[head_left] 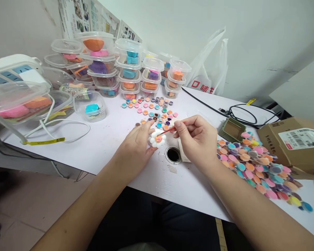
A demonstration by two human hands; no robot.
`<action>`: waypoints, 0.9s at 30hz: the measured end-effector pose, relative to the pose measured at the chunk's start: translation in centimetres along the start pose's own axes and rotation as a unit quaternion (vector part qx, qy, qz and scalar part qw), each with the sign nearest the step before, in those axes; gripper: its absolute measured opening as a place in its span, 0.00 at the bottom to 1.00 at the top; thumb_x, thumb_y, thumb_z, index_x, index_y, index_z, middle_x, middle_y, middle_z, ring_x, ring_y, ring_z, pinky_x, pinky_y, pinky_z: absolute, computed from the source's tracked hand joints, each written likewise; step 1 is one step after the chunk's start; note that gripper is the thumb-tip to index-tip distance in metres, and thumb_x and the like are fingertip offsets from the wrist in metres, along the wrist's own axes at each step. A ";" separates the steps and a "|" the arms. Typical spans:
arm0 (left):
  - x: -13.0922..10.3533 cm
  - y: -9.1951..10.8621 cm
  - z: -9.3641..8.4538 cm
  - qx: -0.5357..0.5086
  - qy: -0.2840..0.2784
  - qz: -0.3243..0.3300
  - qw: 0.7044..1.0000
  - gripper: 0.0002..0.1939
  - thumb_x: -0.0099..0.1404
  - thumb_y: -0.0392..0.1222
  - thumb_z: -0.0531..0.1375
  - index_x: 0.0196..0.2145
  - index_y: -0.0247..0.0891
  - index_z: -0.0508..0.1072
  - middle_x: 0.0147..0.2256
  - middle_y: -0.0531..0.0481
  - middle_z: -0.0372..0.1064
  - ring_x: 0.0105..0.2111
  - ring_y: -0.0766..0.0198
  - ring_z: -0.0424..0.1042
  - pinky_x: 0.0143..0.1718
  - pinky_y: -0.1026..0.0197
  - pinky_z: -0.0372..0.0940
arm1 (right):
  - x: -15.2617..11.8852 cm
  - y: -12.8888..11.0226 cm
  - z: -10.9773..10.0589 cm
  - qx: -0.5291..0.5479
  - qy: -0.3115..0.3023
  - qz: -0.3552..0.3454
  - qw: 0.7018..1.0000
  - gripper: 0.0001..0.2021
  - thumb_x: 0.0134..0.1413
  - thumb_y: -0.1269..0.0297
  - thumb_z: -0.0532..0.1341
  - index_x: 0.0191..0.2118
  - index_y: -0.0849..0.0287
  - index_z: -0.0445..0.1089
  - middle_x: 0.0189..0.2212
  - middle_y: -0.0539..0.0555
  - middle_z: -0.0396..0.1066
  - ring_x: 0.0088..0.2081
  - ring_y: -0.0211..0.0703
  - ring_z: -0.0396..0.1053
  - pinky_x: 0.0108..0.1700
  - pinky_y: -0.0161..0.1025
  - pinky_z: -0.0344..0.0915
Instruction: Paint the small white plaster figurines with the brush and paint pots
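Observation:
A small white flower-shaped piece (pixel 153 141) with orange and pink colour at its centre is held in my left hand (pixel 136 143), fingers closed around its left edge. My right hand (pixel 196 139) pinches a thin red paintbrush (pixel 169 130). The brush slants down to the left, and its tip meets the flower near the coloured centre. Just beyond my hands lie strips of small paint pots (pixel 159 125) in many colours. Under my right hand a pale flat piece (pixel 183 153) is partly hidden.
Stacked clear tubs (pixel 129 73) with coloured shapes line the back. A heap of paint pots (pixel 256 164) lies right, beside a cardboard box (pixel 290 143) and green container (pixel 232 129). A round cable hole (pixel 173 155) opens near my hands. White cables (pixel 68 121) loop at left.

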State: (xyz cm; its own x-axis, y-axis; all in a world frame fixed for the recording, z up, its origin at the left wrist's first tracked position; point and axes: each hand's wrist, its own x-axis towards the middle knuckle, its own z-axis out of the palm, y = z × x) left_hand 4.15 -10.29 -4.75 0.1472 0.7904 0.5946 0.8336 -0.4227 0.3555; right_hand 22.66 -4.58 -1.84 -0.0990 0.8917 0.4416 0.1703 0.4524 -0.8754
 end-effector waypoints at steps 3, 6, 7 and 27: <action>0.1 0.0 0.0 -0.002 0.000 0.000 1.000 0.43 0.58 0.30 0.71 0.65 0.37 0.55 0.52 0.42 0.76 0.55 0.53 0.76 0.60 0.51 0.70 | 0.1 0.4 0.2 0.032 -0.018 0.005 0.999 0.14 0.59 0.52 0.68 0.34 0.57 0.70 0.29 0.52 0.80 0.27 0.38 0.76 0.30 0.37 0.74; 0.2 0.1 0.0 -0.006 -0.005 -0.008 1.000 0.43 0.58 0.30 0.71 0.65 0.39 0.55 0.52 0.43 0.77 0.55 0.53 0.76 0.61 0.51 0.70 | 0.2 0.8 0.3 0.050 -0.024 0.013 0.998 0.13 0.59 0.54 0.69 0.34 0.57 0.70 0.29 0.52 0.80 0.27 0.38 0.76 0.30 0.37 0.74; 0.2 0.1 -0.1 -0.007 -0.007 -0.011 1.000 0.43 0.58 0.30 0.71 0.65 0.39 0.55 0.53 0.43 0.77 0.55 0.53 0.75 0.61 0.50 0.70 | 0.2 0.9 0.3 0.054 -0.024 0.014 0.998 0.13 0.59 0.54 0.69 0.34 0.57 0.70 0.29 0.52 0.80 0.27 0.38 0.76 0.30 0.37 0.74; 0.1 0.0 -0.4 -0.037 -0.051 -0.097 0.993 0.39 0.63 0.39 0.68 0.66 0.41 0.55 0.55 0.44 0.76 0.58 0.52 0.73 0.58 0.49 0.70 | 0.5 1.4 -0.1 -0.041 -0.051 0.037 0.997 0.09 0.62 0.57 0.64 0.36 0.56 0.69 0.28 0.53 0.77 0.31 0.43 0.76 0.33 0.41 0.68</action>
State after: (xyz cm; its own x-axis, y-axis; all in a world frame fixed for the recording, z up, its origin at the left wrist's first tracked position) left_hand 3.91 -10.38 -4.40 0.0431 0.8992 0.4353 0.8113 -0.2858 0.5100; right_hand 23.00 -3.44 -2.84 -0.1816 0.9189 0.3502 0.2596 0.3883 -0.8842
